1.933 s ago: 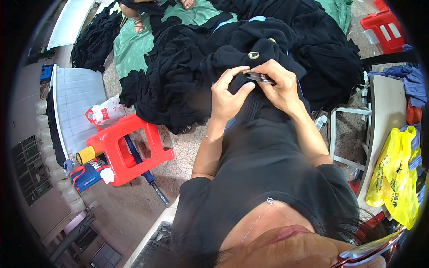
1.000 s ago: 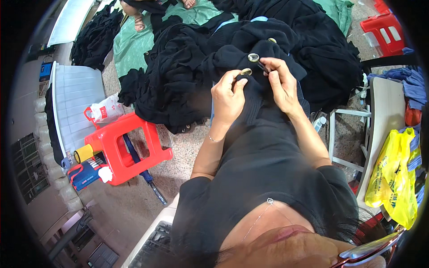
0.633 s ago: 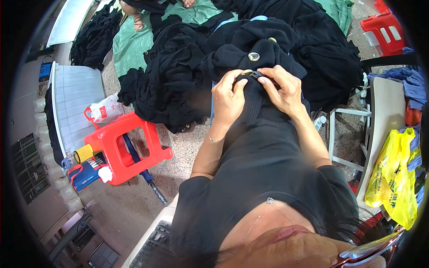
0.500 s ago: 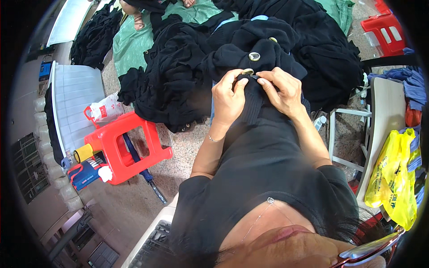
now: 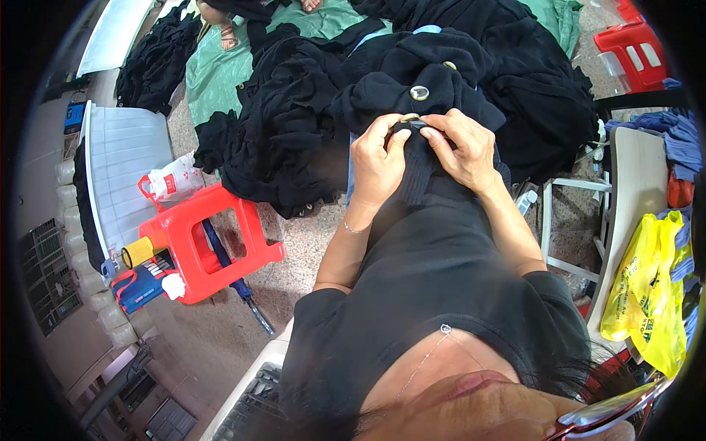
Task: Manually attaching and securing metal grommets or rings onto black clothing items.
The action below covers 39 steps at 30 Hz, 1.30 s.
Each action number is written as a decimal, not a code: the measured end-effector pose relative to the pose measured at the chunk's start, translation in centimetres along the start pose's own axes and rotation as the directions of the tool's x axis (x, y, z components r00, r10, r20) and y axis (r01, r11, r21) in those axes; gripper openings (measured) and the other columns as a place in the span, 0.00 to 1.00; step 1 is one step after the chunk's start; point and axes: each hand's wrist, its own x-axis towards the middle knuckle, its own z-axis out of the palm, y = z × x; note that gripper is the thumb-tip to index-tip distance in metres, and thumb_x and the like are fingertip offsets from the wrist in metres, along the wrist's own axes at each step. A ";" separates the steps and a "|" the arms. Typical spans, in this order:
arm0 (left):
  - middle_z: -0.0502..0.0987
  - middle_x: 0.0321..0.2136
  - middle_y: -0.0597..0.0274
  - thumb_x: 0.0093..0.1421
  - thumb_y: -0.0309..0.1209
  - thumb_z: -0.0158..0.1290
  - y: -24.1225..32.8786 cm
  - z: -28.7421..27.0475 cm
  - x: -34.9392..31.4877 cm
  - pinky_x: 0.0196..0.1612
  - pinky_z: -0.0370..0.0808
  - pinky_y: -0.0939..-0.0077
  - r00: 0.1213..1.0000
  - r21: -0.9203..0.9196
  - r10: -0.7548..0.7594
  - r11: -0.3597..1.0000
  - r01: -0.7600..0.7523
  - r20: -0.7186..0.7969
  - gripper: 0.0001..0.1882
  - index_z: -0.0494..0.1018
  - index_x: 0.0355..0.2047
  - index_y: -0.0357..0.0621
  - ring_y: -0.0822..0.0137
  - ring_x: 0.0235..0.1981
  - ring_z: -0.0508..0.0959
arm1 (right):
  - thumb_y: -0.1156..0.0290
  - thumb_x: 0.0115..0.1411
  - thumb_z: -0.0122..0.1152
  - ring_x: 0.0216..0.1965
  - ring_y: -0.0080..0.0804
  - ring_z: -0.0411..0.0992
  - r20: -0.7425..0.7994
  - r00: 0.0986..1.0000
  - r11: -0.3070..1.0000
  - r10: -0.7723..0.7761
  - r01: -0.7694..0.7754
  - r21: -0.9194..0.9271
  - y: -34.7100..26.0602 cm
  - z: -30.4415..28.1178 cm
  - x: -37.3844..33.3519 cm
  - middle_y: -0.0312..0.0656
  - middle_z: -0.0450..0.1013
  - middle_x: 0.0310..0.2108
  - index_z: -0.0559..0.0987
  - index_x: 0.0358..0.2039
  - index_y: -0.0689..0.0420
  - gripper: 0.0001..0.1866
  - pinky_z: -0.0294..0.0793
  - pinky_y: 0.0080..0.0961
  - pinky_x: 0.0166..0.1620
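Our left hand (image 5: 376, 158) and right hand (image 5: 462, 147): both pinched shut on black garment (image 5: 419, 158); round button (image 5: 419, 92) just beyond our fingertips.

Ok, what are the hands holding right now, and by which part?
Both the left hand and the right hand pinch the black knitted garment at its folded edge, fingertips meeting around a metal button there.

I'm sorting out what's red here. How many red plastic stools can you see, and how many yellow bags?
Red plastic stools: 2, one on the person's left, one at top right
Yellow plastic bags: 1
Total: 3
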 end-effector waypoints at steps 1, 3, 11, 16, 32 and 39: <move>0.82 0.32 0.61 0.60 0.18 0.56 -0.1 0.0 0.0 0.37 0.76 0.82 1.000 -0.010 0.003 1.000 -0.004 -0.003 0.09 0.77 0.42 0.32 0.77 0.32 0.79 | 0.67 0.54 0.69 0.22 0.30 0.73 -0.008 1.000 1.000 -0.005 0.005 -0.001 -0.1 0.0 0.0 0.36 0.71 0.22 0.81 0.33 0.55 0.09 0.70 0.25 0.25; 0.82 0.32 0.60 0.60 0.18 0.56 -0.2 0.0 0.0 0.37 0.76 0.82 1.000 -0.005 0.011 1.000 -0.011 -0.004 0.09 0.77 0.42 0.32 0.77 0.33 0.79 | 0.67 0.54 0.69 0.22 0.30 0.73 -0.016 1.000 1.000 -0.008 0.008 -0.003 -0.1 0.1 0.1 0.36 0.71 0.22 0.81 0.33 0.55 0.09 0.70 0.25 0.25; 0.82 0.35 0.61 0.61 0.19 0.55 0.0 0.0 0.0 0.40 0.75 0.83 0.998 -0.072 -0.050 0.996 0.052 0.029 0.10 0.76 0.43 0.31 0.77 0.36 0.79 | 0.74 0.59 0.64 0.24 0.21 0.74 0.056 0.936 0.815 0.348 -0.331 0.476 0.0 0.5 -0.9 0.39 0.76 0.26 0.82 0.36 0.61 0.06 0.70 0.18 0.29; 0.81 0.36 0.63 0.62 0.17 0.54 -0.6 0.7 -0.3 0.42 0.74 0.86 0.966 -0.597 -0.259 0.772 0.218 0.018 0.10 0.76 0.45 0.30 0.78 0.37 0.77 | 0.72 0.59 0.65 0.24 0.23 0.75 0.072 0.948 0.885 0.310 -0.315 0.343 -0.5 0.2 -0.8 0.39 0.77 0.27 0.82 0.35 0.61 0.06 0.71 0.18 0.28; 0.79 0.41 0.63 0.64 0.18 0.51 -0.7 1.4 -0.8 0.46 0.72 0.88 0.915 -0.884 -0.348 0.337 0.323 0.202 0.13 0.75 0.49 0.32 0.77 0.39 0.78 | 0.74 0.58 0.66 0.27 0.22 0.75 0.013 0.974 0.962 0.224 -0.224 0.159 -1.0 0.5 -0.6 0.38 0.77 0.28 0.81 0.38 0.62 0.08 0.73 0.18 0.31; 0.78 0.42 0.60 0.70 0.26 0.44 0.5 1.2 -0.5 0.49 0.74 0.81 0.946 -0.798 -0.242 0.514 0.314 0.216 0.12 0.73 0.49 0.34 0.74 0.41 0.78 | 0.77 0.55 0.68 0.29 0.16 0.69 0.115 0.917 0.661 0.383 -0.358 0.659 0.0 0.6 0.4 0.33 0.75 0.29 0.82 0.40 0.62 0.11 0.68 0.15 0.33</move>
